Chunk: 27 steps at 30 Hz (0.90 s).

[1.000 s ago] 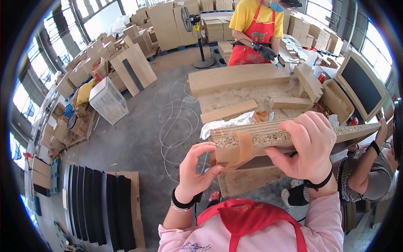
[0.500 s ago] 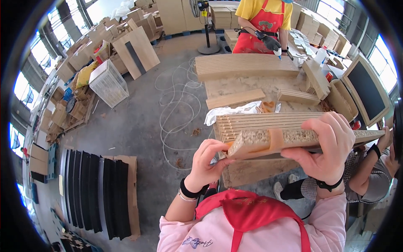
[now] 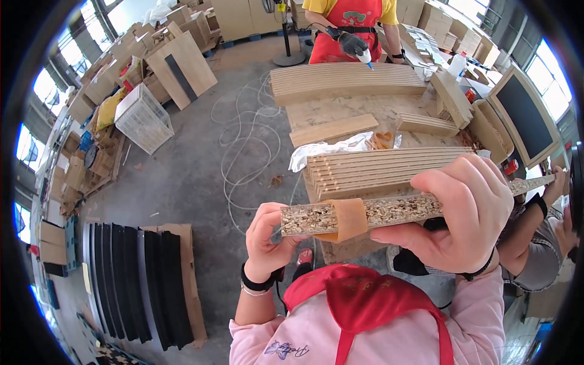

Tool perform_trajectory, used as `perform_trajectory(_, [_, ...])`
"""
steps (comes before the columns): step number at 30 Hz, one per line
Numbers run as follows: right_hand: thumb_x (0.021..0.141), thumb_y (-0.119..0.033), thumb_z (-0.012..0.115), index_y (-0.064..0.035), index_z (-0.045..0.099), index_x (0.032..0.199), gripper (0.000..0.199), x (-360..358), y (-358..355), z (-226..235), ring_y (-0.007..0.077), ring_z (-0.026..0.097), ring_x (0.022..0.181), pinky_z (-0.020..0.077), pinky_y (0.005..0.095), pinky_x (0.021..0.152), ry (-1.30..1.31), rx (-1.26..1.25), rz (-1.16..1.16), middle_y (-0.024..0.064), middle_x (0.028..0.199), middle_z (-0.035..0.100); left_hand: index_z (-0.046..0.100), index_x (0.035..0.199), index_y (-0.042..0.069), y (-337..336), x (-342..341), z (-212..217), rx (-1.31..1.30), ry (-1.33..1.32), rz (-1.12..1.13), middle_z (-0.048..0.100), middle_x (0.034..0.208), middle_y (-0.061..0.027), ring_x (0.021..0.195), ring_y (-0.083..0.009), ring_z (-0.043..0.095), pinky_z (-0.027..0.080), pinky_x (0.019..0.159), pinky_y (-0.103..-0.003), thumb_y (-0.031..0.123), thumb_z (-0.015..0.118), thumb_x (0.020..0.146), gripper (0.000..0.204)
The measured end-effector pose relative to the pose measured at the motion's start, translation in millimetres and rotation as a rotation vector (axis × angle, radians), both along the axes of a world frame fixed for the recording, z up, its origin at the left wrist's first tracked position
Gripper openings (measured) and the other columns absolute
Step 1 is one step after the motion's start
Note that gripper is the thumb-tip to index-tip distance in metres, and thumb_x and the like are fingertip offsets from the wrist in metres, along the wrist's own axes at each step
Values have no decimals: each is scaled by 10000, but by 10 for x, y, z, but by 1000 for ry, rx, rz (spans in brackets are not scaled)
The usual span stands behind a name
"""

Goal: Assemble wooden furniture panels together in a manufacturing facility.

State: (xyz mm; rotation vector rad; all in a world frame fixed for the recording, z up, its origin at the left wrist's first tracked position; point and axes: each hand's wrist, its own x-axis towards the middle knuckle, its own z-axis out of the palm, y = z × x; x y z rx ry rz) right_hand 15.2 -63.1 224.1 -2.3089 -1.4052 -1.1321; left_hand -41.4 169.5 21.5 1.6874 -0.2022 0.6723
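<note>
The right hand [image 3: 462, 213] is clamped over a long chipboard strip [image 3: 401, 210], fingers curled across its top and thumb underneath, holding it level at chest height with its raw, speckled edge facing up. The left hand [image 3: 267, 240] grips the strip's left end, fingers closed behind it and thumb at the front. A band of tan tape [image 3: 348, 219] wraps around the strip between the two hands, just beside the left one. The far right end of the strip runs out past the right hand toward the picture's edge.

Beyond the strip stands a bench [image 3: 340, 112] carrying a near stack of slotted boards [image 3: 383, 167], a white cloth [image 3: 328, 149] touching the stack's far left corner, a loose plank [image 3: 331, 129] beyond that, and a far stack of boards [image 3: 344, 82]. At the far side a person in a red apron [image 3: 353, 24] holds a glue bottle [image 3: 365, 58] over the far stack with a gloved hand. Another person's arm [image 3: 535, 225] shows at the right, under the strip. A dark monitor [image 3: 526, 118] stands on the right.

On the floor to the left lie white cables [image 3: 243, 146], a wire crate [image 3: 144, 118], and, near left, black panels [image 3: 131, 274] on cardboard.
</note>
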Motion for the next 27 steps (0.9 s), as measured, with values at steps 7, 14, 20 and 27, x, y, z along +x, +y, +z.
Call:
perform_trajectory(7, [508, -489, 829, -28, 587, 900, 652, 57, 153, -71, 264, 548, 602, 423, 353, 555, -21, -4, -18, 67, 705, 545, 593, 919, 60, 369, -81, -120, 337, -217, 213, 656, 935, -66, 846, -224, 626, 459, 756, -344, 121, 708, 814, 167])
perform_trajectory(14, [583, -440, 839, -26, 590, 938, 600, 85, 293, -13, 233, 519, 596, 396, 334, 549, -30, -52, -132, 57, 676, 523, 592, 900, 52, 266, -120, -1379, 259, -97, 165, 617, 1037, -84, 978, -274, 603, 465, 831, -385, 35, 619, 824, 83])
perform_trajectory(20, [835, -525, 610, 62, 563, 1044, 625, 226, -91, -277, 186, 485, 742, 379, 311, 670, -16, 142, -205, 103, 870, 528, 591, 911, 67, 49, -58, -2701, 5, 69, 170, 595, 1065, -106, 1018, -290, 589, 490, 859, -389, -11, 621, 780, 155])
perform_trajectory(27, [935, -548, 482, 96, 526, 1203, 699, 421, -682, -189, 239, 556, 1050, 449, 336, 888, 1, 382, -293, 169, 1209, 564, 559, 917, 31, 21, 427, -3161, -44, -43, 77, 585, 1087, -130, 1024, -324, 598, 505, 847, -399, -11, 609, 791, 142])
